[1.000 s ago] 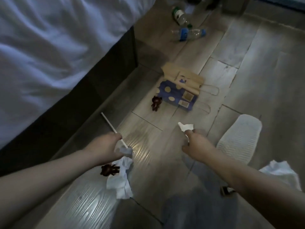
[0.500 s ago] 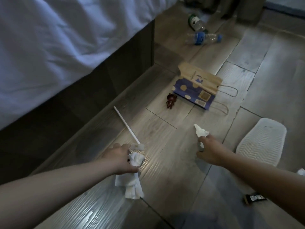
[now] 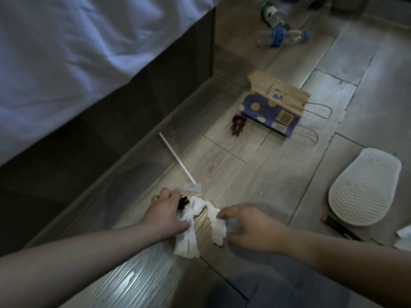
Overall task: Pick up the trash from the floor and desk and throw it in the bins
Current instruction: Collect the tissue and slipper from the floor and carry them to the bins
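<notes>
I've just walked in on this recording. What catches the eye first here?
At bottom centre, two hands work a crumpled white tissue: the left hand grips it, the right hand touches its other end. Beyond lie a brown-and-blue dotted paper bag and, at the top, two clear plastic bottles.

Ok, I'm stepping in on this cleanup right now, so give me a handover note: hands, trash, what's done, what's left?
Left hand: grips a crumpled white tissue plus a small dark item I can't identify.
Right hand: curled at a second white tissue strip; grip unclear through blur.
On the grey wooden floor: white plastic straw, small brown figurine, blue-and-brown paper bag, green-labelled clear bottle, blue-labelled clear bottle, dark wrapper by the white slipper sole.
Done: nothing visibly binned; no bin in view.
Left: lift both tissues, gather the rest, find the bins.
</notes>
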The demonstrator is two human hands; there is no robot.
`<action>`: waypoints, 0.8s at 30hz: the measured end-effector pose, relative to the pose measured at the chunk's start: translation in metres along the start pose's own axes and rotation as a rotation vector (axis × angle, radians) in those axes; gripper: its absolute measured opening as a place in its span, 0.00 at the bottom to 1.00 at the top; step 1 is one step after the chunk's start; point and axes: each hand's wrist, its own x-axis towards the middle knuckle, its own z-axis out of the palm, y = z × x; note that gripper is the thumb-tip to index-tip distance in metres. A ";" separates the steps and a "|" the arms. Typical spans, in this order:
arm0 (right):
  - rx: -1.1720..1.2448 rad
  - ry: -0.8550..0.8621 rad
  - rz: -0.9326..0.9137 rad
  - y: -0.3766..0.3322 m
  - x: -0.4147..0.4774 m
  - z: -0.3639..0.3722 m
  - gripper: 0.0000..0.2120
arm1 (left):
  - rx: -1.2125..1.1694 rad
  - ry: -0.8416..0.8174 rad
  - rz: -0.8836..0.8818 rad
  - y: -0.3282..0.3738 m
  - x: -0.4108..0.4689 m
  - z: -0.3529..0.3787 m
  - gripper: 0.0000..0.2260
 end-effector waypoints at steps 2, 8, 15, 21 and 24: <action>-0.003 0.050 0.025 0.002 -0.001 -0.008 0.22 | -0.053 0.016 -0.031 -0.001 0.001 0.000 0.31; -0.092 -0.010 0.155 0.023 -0.023 -0.023 0.23 | -0.182 0.022 -0.120 0.028 0.003 0.009 0.48; -0.122 -0.050 0.263 0.046 -0.043 -0.021 0.23 | -0.129 0.076 -0.146 0.060 0.012 0.018 0.52; -0.155 -0.037 0.270 0.059 -0.037 -0.015 0.23 | -0.029 0.078 -0.048 0.043 0.007 0.025 0.48; -0.190 -0.023 0.244 0.062 -0.032 -0.012 0.23 | 0.035 0.078 0.015 0.033 0.005 0.024 0.46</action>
